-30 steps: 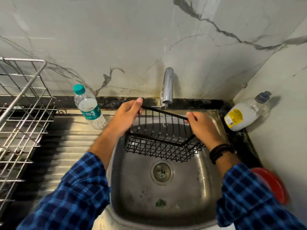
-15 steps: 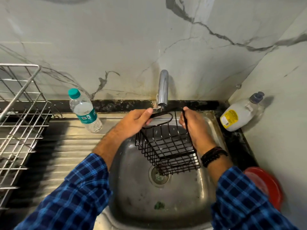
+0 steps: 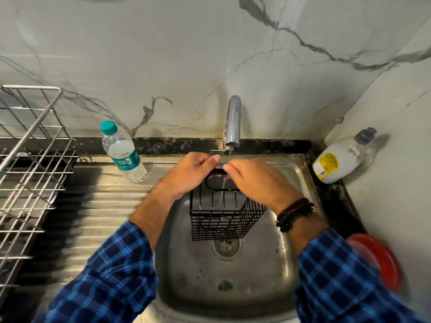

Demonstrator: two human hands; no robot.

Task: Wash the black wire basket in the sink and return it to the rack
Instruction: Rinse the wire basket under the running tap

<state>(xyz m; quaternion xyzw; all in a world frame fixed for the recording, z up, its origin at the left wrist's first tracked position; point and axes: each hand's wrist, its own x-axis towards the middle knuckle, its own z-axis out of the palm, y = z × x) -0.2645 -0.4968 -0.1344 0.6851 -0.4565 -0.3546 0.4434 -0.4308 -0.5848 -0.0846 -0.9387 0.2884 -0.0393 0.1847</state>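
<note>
Marble-veined wall tiles back a square stainless steel sink (image 3: 275, 264), over whose bowl the black wire basket (image 3: 219, 220) hangs upright under a thin stream from the chrome faucet (image 3: 233, 120) at the sink's rear edge. The left grip (image 3: 193, 173) and right grip (image 3: 258, 183) both pinch the basket's oval top loop. Left of the sink stand a teal-capped clear plastic water bottle (image 3: 123, 152) and, farther out, a silver wire rack (image 3: 30, 159).
</note>
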